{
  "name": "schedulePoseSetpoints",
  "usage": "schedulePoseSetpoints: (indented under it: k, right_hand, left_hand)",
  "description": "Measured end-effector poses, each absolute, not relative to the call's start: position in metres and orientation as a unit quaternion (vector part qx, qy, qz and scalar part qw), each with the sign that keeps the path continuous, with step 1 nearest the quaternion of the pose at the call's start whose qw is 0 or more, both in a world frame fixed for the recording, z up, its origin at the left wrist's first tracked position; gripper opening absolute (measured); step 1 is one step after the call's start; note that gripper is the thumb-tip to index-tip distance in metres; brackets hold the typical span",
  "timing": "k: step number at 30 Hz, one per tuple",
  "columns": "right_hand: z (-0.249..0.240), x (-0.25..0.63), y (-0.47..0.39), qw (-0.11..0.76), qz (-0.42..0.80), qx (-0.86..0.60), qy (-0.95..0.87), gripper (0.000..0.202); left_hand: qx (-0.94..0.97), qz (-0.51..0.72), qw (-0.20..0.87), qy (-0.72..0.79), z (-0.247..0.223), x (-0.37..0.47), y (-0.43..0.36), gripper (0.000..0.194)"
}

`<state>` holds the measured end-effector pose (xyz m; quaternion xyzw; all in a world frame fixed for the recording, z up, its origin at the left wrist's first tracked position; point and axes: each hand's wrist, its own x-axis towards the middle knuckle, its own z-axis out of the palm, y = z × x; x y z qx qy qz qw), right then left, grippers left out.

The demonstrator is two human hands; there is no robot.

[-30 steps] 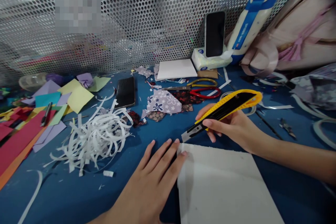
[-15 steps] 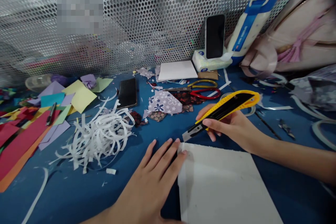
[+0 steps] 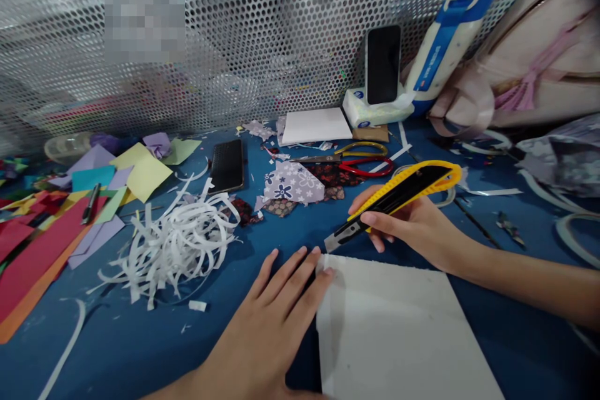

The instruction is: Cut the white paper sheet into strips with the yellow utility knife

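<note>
A white board (image 3: 398, 331) lies flat on the blue table, its lower part cut off by the view's bottom edge. My left hand (image 3: 269, 319) rests with fingers spread, the index fingertip on the board's upper left corner and the other fingers on the table. My right hand (image 3: 398, 222) grips a yellow and black utility knife (image 3: 394, 197) over the board's far edge. Its metal tip points down and left, close to that same corner and my left fingertips. Whether the tip touches the board I cannot tell.
A heap of white paper strips (image 3: 173, 244) lies left of my hands, beside coloured papers (image 3: 51, 244) and a black phone (image 3: 227, 165). Scissors (image 3: 360, 159) and floral scraps (image 3: 295, 182) lie beyond. A perforated metal screen (image 3: 262, 31) stands behind; a pink bag (image 3: 525, 62) sits right.
Almost nothing differs. The knife in my right hand sits very slightly further left, and the whole view has shifted by a hair; my left hand keeps its place on the board.
</note>
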<state>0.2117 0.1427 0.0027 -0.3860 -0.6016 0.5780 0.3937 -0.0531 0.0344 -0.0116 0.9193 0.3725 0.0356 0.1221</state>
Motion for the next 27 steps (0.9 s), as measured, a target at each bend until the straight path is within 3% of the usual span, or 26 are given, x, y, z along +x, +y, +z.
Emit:
schedulePoseSetpoints:
  k: [27]
  right_hand:
    - [0.0037,0.2115,0.1417,0.385,0.577,-0.389,-0.607,0.019]
  left_hand:
    - [0.917,0.034,0.139,0.372,-0.0076,-0.054,0.0348,0.112]
